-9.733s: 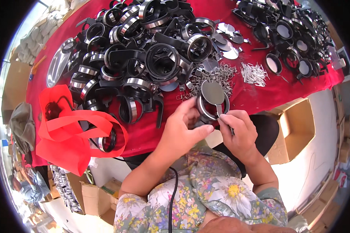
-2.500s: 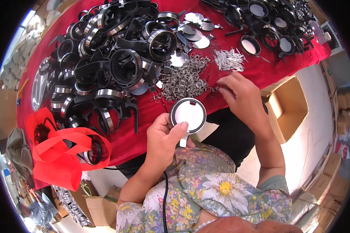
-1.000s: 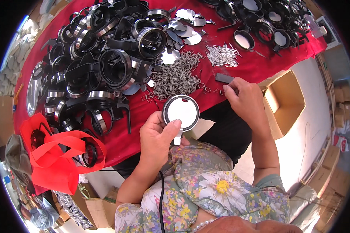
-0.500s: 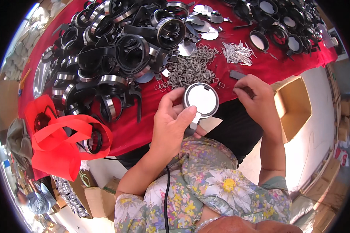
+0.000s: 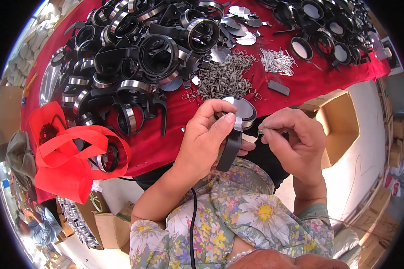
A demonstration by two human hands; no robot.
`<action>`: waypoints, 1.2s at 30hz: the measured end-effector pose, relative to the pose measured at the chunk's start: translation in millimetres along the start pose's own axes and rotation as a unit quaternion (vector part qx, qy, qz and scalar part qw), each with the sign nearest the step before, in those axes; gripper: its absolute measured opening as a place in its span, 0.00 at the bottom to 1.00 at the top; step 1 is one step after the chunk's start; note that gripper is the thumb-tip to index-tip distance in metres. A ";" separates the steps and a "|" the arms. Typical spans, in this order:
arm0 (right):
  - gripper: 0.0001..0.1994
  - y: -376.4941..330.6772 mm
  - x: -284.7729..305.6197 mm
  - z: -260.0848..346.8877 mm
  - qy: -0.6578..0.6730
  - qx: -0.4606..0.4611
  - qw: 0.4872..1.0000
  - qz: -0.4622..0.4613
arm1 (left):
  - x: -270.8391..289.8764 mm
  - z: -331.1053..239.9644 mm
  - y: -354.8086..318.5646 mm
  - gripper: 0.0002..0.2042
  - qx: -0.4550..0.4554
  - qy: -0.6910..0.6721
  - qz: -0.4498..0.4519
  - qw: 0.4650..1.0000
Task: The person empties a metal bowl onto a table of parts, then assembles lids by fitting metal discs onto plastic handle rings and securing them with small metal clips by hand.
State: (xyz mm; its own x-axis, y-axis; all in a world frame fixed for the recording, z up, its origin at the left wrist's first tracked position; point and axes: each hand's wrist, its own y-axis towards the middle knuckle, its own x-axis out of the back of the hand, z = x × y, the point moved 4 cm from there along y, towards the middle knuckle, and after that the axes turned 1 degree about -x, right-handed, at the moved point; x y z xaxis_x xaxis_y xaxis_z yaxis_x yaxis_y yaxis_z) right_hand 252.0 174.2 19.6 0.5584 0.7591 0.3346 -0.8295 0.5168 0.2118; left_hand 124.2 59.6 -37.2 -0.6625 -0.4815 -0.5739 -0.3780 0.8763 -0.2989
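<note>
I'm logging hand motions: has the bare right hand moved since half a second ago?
Yes: the bare right hand has moved down the picture, farther from the pile of thin silvery metal pins.

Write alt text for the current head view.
A left hand holds a black-handled ring bearing a shiny disc; the right hand pinches a small metal piece. Beyond lies a red cloth with wire clips, metal pins and heaped black-and-silver rings.

Beyond the right fingers point(image 5: 280, 120), a grey block point(image 5: 278, 88) interrupts free cloth point(image 5: 325, 80).
</note>
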 end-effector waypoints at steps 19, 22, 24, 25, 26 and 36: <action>0.11 8.6 -26.0 11.7 -0.186 0.218 0.953 -0.097 | -10.2 -2.9 -0.9 0.12 0.040 -0.049 -0.014 0.998; 0.11 8.8 -25.7 12.1 -0.188 0.212 0.955 -0.090 | -10.3 -2.1 -0.4 0.13 0.040 -0.045 -0.013 0.998; 0.11 7.8 -22.4 12.2 -0.183 0.196 0.959 -0.091 | -10.7 -1.7 0.2 0.14 0.040 -0.049 -0.010 0.998; 0.10 6.0 -18.9 12.5 -0.177 0.182 0.963 -0.095 | -11.1 -1.7 0.5 0.14 0.041 -0.056 -0.007 0.998; 0.10 4.5 -15.4 11.8 -0.171 0.168 0.966 -0.098 | -10.9 -1.3 0.5 0.15 0.050 -0.057 -0.009 0.997; 0.02 20.7 43.3 -56.4 -0.190 0.010 0.961 -0.199 | -8.7 -10.3 -4.0 0.19 0.021 0.017 -0.010 1.000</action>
State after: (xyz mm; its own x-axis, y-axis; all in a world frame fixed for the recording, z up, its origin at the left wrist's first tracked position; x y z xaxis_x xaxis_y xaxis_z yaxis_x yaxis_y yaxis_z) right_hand 259.7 240.2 -13.3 0.7904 0.3010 0.5336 -0.5528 0.7259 0.4093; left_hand 124.8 60.1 -23.2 -0.6770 -0.4991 -0.5410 -0.3643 0.8659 -0.3429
